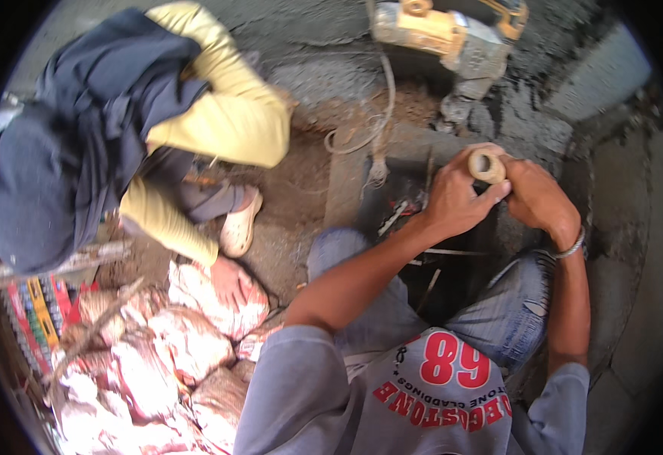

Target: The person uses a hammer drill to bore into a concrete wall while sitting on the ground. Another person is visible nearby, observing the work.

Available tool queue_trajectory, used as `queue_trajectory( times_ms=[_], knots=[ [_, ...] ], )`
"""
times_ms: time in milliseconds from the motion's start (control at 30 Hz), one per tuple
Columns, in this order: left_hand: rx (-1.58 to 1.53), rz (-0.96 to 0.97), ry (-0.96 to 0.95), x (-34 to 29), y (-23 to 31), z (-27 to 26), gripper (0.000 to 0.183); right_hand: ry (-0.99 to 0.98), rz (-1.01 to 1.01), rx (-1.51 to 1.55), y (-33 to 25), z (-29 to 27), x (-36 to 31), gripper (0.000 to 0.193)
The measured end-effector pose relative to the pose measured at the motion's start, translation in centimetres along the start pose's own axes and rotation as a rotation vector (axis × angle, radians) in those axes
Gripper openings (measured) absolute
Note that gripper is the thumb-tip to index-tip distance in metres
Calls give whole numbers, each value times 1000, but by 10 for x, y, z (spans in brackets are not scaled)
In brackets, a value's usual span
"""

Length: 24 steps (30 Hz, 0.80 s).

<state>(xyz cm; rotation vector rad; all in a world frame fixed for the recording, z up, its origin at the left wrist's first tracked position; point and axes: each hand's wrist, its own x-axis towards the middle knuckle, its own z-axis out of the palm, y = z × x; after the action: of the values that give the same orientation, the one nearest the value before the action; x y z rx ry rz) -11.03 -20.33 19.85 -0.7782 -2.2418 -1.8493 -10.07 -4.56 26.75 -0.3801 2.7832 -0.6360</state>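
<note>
My left hand (457, 193) grips a short, hollow tan cylinder (494, 173) with a round hole facing up, its thumb pressed along the near side. I cannot tell whether it is a tape roll or a pipe piece. My right hand (542, 199), with a bracelet at the wrist, is closed right against the cylinder's right side. Its fingertips are hidden, so what they pinch does not show. Both hands are above a dark recess between my knees, where thin sticks and small scraps lie.
At the left crouches a co-worker (96, 129) in yellow sleeves, one hand (233, 284) on filled sacks (187, 334). A yellow and grey power tool (453, 38) rests at the far side. A pale cord (389, 91) loops beside it. Stone slabs (620, 250) border the right.
</note>
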Motion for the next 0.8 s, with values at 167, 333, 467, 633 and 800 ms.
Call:
queue_trajectory(
  times_ms=[167, 333, 467, 633, 800],
  knots=[
    [-58, -120, 76, -2, -9, -15, 37, 91, 83, -202, -31, -3, 4, 32],
    [24, -237, 159, 16, -10, -24, 42, 112, 202, 17, 9, 14, -1, 42],
    [146, -46, 196, 16, -13, -44, 37, -21, 242, 29, 21, 21, 3, 45],
    [328, -71, 12, 21, -4, -78, 33, -6, 173, 79, 14, 28, 2, 48],
    [402, -420, -486, 5, -21, -145, 45, -49, 112, -43, 5, 28, 1, 43]
  ],
)
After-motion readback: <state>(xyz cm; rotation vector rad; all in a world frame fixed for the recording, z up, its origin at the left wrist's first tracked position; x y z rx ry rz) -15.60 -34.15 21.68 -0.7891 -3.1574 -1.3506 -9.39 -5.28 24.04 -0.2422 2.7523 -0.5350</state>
